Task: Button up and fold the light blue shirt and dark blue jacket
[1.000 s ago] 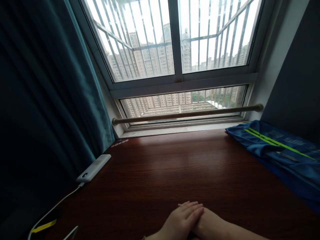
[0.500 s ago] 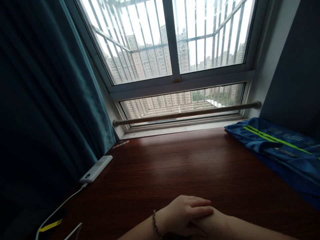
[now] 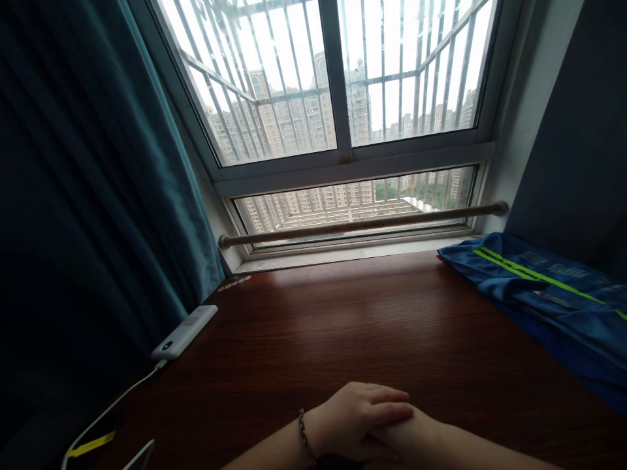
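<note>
My left hand, with a dark braided bracelet at its wrist, lies across the back of my right hand. The left fingers are laid together and curve over it, closed on it. From the lower right my right forearm reaches in, and the right fingers are mostly hidden beneath the left palm. Both hands are at the near edge of the view, over the dark reddish-brown wooden table. No object shows in either hand.
On the left a white power bank has a white cable plugged in, near a yellow strip. Folded blue clothing with a lime stripe lies right. A teal curtain, a rail and a barred window stand behind.
The view has shifted very slightly, so the surroundings sit a little further left. The hands keep the same hold on each other.
</note>
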Tool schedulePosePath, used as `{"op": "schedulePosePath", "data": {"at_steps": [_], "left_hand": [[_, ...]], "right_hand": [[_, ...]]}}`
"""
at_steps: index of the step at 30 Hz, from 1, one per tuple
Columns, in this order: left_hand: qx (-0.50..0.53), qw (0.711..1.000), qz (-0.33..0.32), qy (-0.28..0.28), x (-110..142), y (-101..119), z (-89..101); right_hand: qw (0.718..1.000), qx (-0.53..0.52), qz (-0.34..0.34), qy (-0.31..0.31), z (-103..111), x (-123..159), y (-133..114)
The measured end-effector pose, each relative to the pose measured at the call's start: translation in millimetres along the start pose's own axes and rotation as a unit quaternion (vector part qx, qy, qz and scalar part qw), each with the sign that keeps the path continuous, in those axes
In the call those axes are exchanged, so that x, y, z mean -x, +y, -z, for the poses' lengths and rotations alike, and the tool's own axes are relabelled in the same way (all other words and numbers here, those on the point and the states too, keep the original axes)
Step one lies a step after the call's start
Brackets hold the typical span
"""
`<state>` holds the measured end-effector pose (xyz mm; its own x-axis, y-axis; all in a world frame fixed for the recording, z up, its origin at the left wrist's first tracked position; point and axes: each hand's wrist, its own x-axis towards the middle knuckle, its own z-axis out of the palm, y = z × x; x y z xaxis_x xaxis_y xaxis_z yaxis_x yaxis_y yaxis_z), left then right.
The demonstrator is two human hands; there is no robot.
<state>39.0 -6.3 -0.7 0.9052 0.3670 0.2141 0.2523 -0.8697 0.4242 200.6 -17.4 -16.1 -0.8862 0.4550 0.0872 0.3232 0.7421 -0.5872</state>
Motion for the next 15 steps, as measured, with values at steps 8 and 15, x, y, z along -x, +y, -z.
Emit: {"op": "schedulePosePath", "data": {"at_steps": [8, 15], "left_hand": [[0.012, 1.0, 0.002, 0.002, -0.6, -0.1, 0.7], [0.018, 1.0, 0.005, 0.004, -1.1, -0.3, 1.7]], "right_hand": [[1.0, -0.007, 0.008, -0.018, -15.5, -7.0, 19.1], [1.0, -0.002, -0.003, -0.027, -44.2, -21.9, 42.6]]}}
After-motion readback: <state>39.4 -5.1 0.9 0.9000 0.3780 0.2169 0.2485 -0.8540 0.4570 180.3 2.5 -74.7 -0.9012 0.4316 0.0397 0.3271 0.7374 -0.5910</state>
